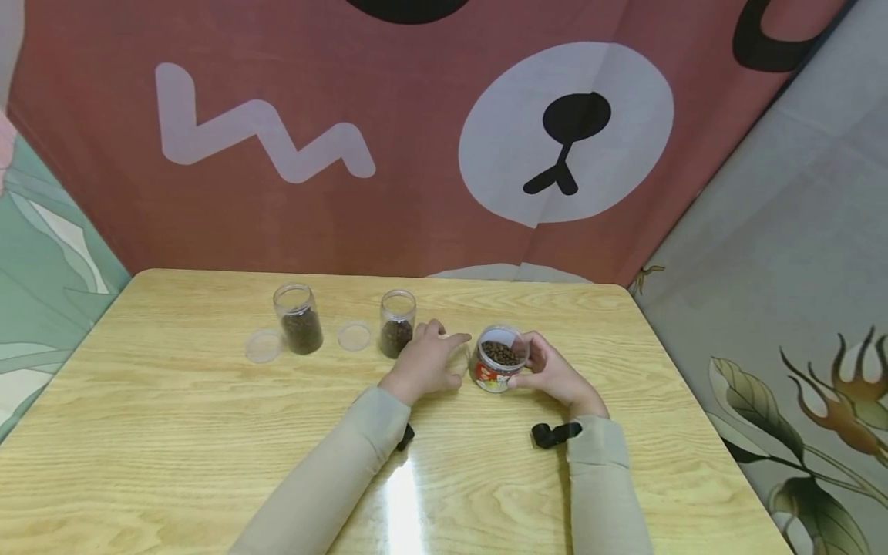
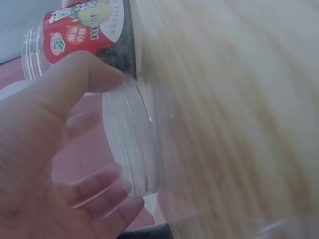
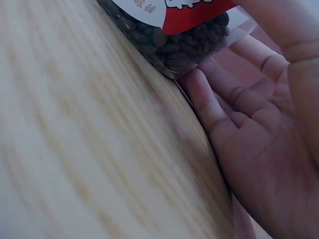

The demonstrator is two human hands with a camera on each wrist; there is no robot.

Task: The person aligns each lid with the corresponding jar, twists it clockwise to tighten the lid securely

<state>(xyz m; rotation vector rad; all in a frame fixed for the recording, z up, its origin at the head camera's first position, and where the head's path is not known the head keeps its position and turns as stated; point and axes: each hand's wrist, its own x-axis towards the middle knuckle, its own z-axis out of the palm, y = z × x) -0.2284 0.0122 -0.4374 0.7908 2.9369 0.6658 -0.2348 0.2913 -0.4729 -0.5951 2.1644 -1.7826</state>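
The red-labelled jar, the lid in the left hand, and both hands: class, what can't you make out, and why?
- Head view: the lettering on the red label is too small to read.
- Head view: the left hand hides part of the lid.
- Right wrist view: the picture's top edge cuts off part of the jar and the thumb tip of the right hand.

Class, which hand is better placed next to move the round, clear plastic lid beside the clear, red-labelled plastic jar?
Left hand, probably: its thumb and fingers span the lid, while the right hand holds the jar.
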